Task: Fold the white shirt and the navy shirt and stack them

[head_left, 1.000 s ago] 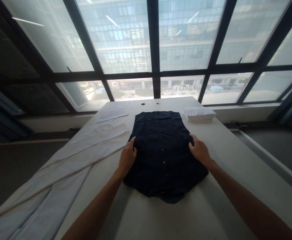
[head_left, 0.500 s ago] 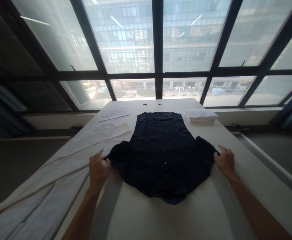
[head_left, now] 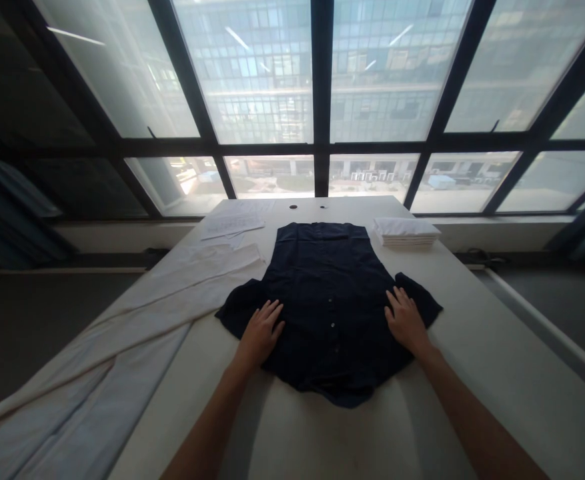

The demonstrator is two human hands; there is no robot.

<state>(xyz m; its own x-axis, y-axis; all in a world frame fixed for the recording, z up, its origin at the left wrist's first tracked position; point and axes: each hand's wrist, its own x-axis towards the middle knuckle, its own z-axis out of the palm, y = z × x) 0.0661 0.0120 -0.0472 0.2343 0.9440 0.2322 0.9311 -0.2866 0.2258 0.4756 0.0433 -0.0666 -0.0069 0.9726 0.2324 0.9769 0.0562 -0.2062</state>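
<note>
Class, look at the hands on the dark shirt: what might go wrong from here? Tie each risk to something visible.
1. The sleeve on the left lies close by the pale cloth, so the two might drag together.
2. The left hand and right hand rest on the dark shirt; uneven pressure could crease it.
3. The white folded stack sits near the shirt's far right corner, so a shift could nudge it.

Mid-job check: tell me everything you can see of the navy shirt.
The navy shirt looks like plain woven cloth, with small pale buttons down its middle. It lies spread on the white table, short sleeves out to both sides, what looks like the collar at the near end and the body narrowing away. It looks lightly creased. The left hand and right hand lie open on it near the sleeves.
</note>
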